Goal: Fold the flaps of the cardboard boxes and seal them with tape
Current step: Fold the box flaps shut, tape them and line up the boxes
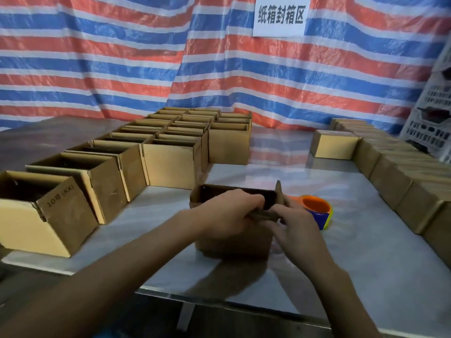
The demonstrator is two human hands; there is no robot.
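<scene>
**Both hands on the near flap, box open at centre**

Here we are at the middle of the worktop [366, 240], and the cardboard box [231, 245] sits right in front of the person, close to the near edge. The left hand [227, 213] curls its fingers over the near flap [262, 215] and grips it. The right hand [300, 228] pinches the same flap at its right end. Two hands on one flap looks like a way to bend it evenly along its crease while the box is pinned to the surface. The box's mouth is open and dark inside, and its right-side flap [279, 191] sticks up, so nothing is sealed here yet. The tape dispenser [317, 211], orange, blue and yellow, lies just beside the box on the right, handy for the right hand, I'd judge. To the left, rows of open boxes [170, 157] queue up; along the right runs a line of closed boxes [390, 176]. The box is plain brown card, shadowed and a touch blurred.
</scene>
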